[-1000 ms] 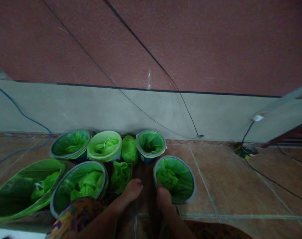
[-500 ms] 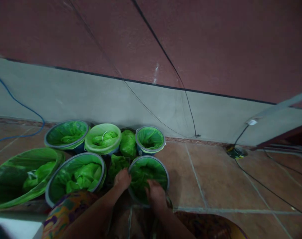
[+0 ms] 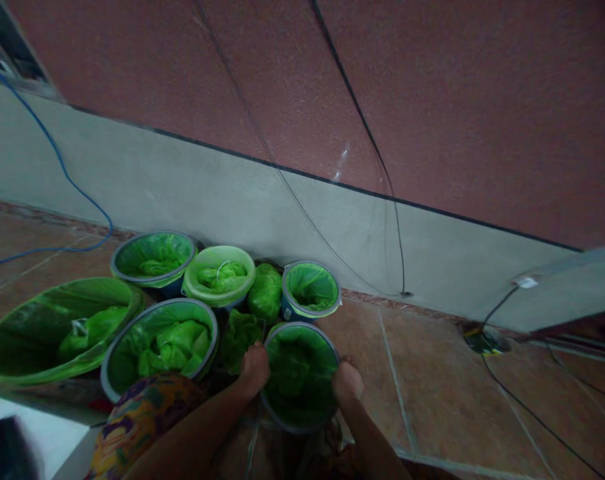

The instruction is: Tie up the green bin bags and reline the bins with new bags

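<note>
A small round trash bin (image 3: 302, 380) with a grey rim and a green plastic bag lining stands on the floor in front of me. My left hand (image 3: 255, 368) is closed at the left side of its rim. On the opposite side, my right hand (image 3: 347, 380) is closed at the rim too. Some of the fingers are hidden behind the rim. Just left of my left hand lies a crumpled green bag (image 3: 241, 339). Behind this bin, close to the wall, is a second small lined bin (image 3: 311, 290).
Several more lined bins stand at left, among them a large wide one (image 3: 12, 333). A full green bag (image 3: 265, 293) sits between bins by the wall. Cables run down the wall; a black cable (image 3: 537, 413) crosses the tiled floor (image 3: 432, 373) at right.
My right hand has moved out of the bin's inside to the right side of its rim. My left hand stays at the left rim. The view has tilted and shifted.
</note>
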`<state>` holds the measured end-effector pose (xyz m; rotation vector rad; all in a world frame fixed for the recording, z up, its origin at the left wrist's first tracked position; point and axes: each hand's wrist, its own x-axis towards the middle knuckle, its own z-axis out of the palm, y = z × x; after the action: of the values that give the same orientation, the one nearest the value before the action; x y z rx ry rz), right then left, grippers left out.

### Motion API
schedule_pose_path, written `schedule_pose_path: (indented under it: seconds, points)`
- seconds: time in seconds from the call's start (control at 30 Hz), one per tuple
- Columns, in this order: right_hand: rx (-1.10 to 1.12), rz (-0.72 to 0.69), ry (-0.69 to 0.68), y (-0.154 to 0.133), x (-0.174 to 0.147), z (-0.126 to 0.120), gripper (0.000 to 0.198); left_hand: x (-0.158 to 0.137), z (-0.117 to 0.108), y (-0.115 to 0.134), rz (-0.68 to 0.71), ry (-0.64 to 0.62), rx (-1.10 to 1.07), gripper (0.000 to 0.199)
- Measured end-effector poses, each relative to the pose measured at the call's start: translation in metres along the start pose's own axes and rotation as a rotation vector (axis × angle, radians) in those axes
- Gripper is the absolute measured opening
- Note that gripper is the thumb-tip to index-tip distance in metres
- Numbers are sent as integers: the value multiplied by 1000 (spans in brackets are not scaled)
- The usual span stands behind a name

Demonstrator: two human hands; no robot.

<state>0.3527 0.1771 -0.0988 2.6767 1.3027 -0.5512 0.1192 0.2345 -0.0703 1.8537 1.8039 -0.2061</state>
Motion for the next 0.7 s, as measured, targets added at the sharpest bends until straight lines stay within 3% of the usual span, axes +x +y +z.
schedule_pose_path:
  seconds: [0.17, 0.3, 0.43, 0.53, 0.63, 0.7]
  points:
    - [-8, 26, 16, 3, -4, -6, 31, -4, -2, 2, 1, 57, -2, 38]
    - [46, -63, 44, 15, -6, -26, 28, -7, -22, 7, 25, 76, -15, 33]
    - [256, -204, 119, 31, 9, -51, 28, -8, -53, 14, 67, 145, -113, 25]
    - [484, -238, 141, 31, 34, -64, 30, -4, -70, 19, 93, 253, -288, 43]
    - [633, -114, 112, 13, 69, -68, 33, -1, -78, 24, 66, 311, -410, 56]
    - [720, 26, 96, -6, 92, -67, 36, 0, -78, 27, 62, 265, -417, 56]
